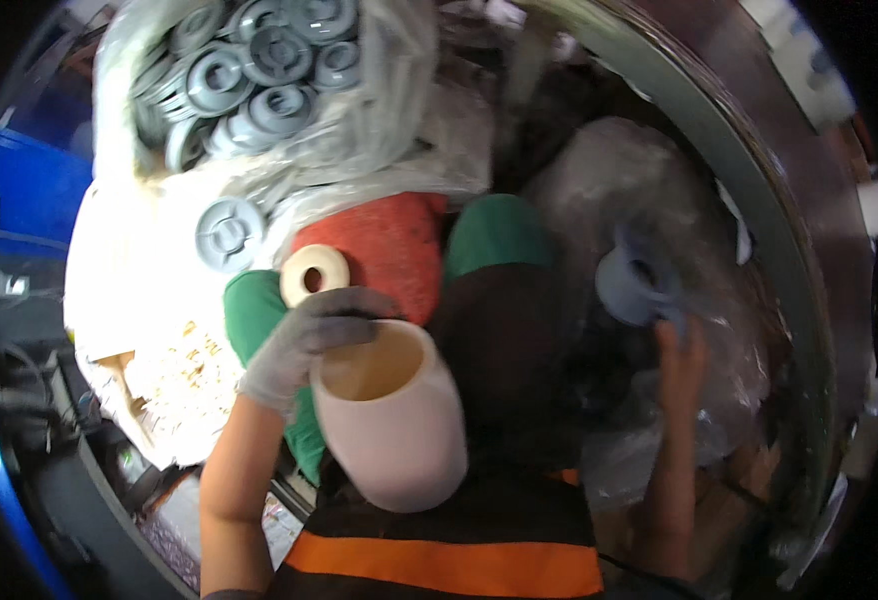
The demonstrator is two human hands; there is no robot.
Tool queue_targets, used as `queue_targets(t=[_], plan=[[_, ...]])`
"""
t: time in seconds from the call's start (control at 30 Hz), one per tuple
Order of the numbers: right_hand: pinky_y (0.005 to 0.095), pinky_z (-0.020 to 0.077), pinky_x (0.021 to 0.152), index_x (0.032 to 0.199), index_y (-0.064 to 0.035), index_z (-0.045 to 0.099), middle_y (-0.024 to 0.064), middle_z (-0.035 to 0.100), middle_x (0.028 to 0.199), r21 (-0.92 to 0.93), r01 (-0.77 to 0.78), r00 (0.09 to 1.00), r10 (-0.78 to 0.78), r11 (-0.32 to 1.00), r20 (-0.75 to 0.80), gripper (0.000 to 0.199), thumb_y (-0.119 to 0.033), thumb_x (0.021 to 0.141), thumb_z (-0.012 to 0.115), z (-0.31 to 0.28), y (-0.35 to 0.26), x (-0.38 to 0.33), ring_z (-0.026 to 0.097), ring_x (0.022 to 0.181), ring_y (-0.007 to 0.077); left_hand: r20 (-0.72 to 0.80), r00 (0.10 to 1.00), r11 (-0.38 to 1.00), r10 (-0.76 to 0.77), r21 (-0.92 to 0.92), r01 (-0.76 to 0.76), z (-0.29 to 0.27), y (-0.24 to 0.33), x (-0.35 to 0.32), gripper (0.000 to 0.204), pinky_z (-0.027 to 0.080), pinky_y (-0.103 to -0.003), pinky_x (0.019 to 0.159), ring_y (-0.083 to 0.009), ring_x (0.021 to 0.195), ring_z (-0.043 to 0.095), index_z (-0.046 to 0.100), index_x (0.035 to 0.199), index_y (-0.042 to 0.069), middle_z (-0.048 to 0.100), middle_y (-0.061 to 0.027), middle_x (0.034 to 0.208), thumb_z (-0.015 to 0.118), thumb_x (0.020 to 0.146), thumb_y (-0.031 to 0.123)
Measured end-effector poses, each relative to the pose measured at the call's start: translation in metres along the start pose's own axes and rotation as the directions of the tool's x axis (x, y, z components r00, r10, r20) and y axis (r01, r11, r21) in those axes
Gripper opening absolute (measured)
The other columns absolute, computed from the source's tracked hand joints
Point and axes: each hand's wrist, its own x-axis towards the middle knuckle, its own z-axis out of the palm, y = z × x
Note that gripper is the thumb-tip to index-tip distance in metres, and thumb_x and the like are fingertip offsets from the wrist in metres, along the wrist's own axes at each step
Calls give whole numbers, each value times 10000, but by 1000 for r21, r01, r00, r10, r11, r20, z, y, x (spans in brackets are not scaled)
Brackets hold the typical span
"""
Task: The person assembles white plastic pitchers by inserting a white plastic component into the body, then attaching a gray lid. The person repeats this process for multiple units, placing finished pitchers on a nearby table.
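Observation:
My left hand [324, 330], in a pale grey glove, grips the rim of a pale pink hollow vessel [399, 445] with a cream inside. The vessel tilts over my lap, its open mouth facing up. A cream ring [296, 285] with a round hole rests just beyond that hand, by my green trouser leg and a red cloth [389, 245]. Out to the right, my bare right hand [681, 350] has its fingertips on the edge of a grey-blue flanged plastic ring [631, 288]. Both are somewhat blurred, over clear plastic sheeting.
A clear bag [389, 110] at the far left holds several grey flanged rings [279, 55]. One loose grey disc [230, 234] lies on a white sack [119, 270]. Crumpled clear plastic [609, 160] lies at right, inside a curved grey rim [759, 160]. A blue panel [29, 190] stands far left.

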Motion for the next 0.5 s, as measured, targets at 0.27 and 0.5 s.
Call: queue_targets(t=[0.27,0.5], plan=[[204,316,426,1091,-3,584,-36,454,598,456,-404,576,-167,793,800,364,-333,948,534,85,-180,-5,400,467,42,-39,999,746,17,-665,-39,14,-16,2,626,423,-340,1007,-227,1158,537,464,1288,-23,552,-152,1246,508,920,482],[194,313,431,1058,-4,591,-37,469,626,330,-336,540,-107,882,835,349,-331,947,540,122,-177,0,398,475,35,-69,994,675,-90,-738,10,8,-31,-5,986,400,-368,1027,-262,1155,537,448,1291,-54,531,-177,1266,518,741,761]])
